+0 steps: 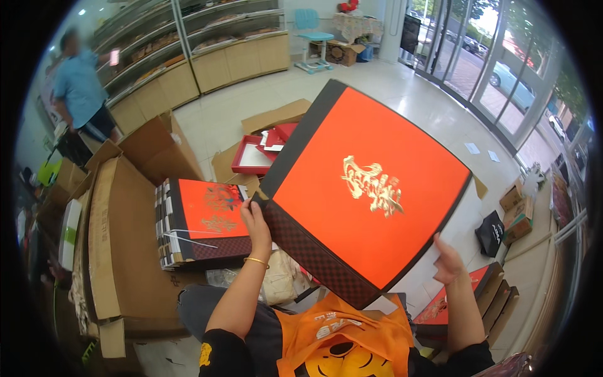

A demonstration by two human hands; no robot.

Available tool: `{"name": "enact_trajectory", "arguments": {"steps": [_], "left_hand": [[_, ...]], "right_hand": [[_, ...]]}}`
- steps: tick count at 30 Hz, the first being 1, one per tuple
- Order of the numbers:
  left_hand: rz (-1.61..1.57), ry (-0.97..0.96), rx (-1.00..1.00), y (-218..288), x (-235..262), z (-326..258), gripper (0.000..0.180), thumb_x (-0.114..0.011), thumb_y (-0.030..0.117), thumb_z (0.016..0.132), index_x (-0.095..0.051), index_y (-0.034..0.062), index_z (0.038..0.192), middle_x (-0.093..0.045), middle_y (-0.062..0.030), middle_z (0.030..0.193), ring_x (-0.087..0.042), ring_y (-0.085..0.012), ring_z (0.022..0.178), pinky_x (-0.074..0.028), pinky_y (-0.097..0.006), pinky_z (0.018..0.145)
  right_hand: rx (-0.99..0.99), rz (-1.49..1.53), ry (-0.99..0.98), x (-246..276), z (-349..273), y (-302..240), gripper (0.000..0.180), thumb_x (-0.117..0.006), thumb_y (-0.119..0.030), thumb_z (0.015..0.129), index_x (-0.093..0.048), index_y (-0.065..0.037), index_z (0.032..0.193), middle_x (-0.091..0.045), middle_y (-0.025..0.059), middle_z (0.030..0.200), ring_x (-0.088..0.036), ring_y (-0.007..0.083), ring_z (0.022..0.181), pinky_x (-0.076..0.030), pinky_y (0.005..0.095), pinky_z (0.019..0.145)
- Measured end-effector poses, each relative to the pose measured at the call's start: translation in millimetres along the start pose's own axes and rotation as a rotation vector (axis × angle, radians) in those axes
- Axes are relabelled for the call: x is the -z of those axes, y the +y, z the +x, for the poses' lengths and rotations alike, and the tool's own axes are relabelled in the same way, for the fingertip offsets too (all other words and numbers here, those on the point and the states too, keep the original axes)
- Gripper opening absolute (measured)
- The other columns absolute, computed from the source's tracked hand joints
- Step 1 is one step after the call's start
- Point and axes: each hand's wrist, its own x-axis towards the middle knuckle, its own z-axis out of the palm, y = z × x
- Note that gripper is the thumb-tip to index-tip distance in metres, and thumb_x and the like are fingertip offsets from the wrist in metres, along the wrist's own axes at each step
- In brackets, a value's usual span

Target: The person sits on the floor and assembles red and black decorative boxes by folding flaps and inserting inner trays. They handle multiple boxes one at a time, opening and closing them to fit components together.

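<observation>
A large flat gift box (389, 144) with an orange-red face, gold lettering and black edges is held up tilted in front of me. A dark checkered strip (314, 251) runs along its near left side. My left hand (256, 229) grips the left corner, thumb at the edge, a gold bangle on the wrist. On the right edge rests my right hand (449, 261), its fingers partly hidden there. Left of the raised box, similar red gift boxes (210, 210) are stacked with white cords on top. The underside of the raised box is hidden.
An open cardboard carton (135, 232) stands at my left. More red boxes (449, 301) lean at lower right, near a black bag (490, 234). Behind are a red tray (251, 156), shelves (239, 53), a blue chair (311, 38) and a person (81, 88) holding a phone.
</observation>
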Motion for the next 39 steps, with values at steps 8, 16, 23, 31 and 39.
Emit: {"name": "enact_trajectory", "arguments": {"steps": [8,16,23,31,39], "left_hand": [[-0.381,-0.475,0.668,60.9,-4.6,-16.2,0.096,-0.066,0.055,0.096,-0.01,0.0125,0.162,-0.024,-0.0079,0.166,-0.025,-0.0302,0.153,-0.036,-0.06,0.112],[-0.348,-0.451,0.623,132.9,-15.0,-45.0,0.096,-0.078,0.051,0.089,-0.022,0.0056,0.153,-0.048,-0.0119,0.15,-0.043,-0.0271,0.141,-0.042,-0.049,0.11],[-0.583,-0.468,0.633,151.0,-13.4,-33.8,0.071,-0.07,0.048,0.095,-0.05,0.0019,0.145,-0.057,-0.0101,0.142,-0.056,-0.0219,0.127,-0.046,-0.037,0.107],[-0.661,-0.503,0.659,139.5,3.7,-24.3,0.052,-0.063,0.031,0.101,-0.052,-0.0003,0.141,-0.06,-0.0124,0.139,-0.059,-0.0246,0.127,-0.05,-0.038,0.106],[-0.745,-0.424,0.638,135.7,20.1,3.6,0.054,-0.059,0.036,0.103,-0.051,-0.0023,0.14,-0.063,-0.0163,0.135,-0.062,-0.0294,0.124,-0.053,-0.043,0.103]], "right_hand": [[0.083,0.009,-0.138,-51.6,13.4,50.5,0.06,-0.045,-0.042,0.108,-0.041,-0.001,0.151,-0.05,0.0147,0.152,-0.051,0.0318,0.138,-0.043,0.0481,0.113],[0.191,-0.123,-0.109,-101.5,27.6,64.8,0.061,-0.055,-0.039,0.106,-0.039,-0.002,0.151,-0.049,0.0101,0.151,-0.049,0.0282,0.138,-0.041,0.0452,0.113],[0.199,-0.241,0.015,-119.2,40.6,80.2,0.052,-0.064,-0.026,0.103,-0.046,-0.002,0.145,-0.057,0.0091,0.141,-0.055,0.024,0.131,-0.044,0.0415,0.108],[0.281,-0.28,0.305,-109.1,83.5,104.6,0.049,-0.074,-0.03,0.096,-0.057,-0.001,0.132,-0.065,0.0075,0.121,-0.064,0.018,0.107,-0.054,0.0343,0.087],[0.394,-0.531,0.124,-97.4,68.9,78.6,0.048,-0.06,-0.043,0.102,-0.066,0.004,0.108,-0.071,0.0083,0.093,-0.064,0.0162,0.09,-0.051,0.0312,0.085]]}}
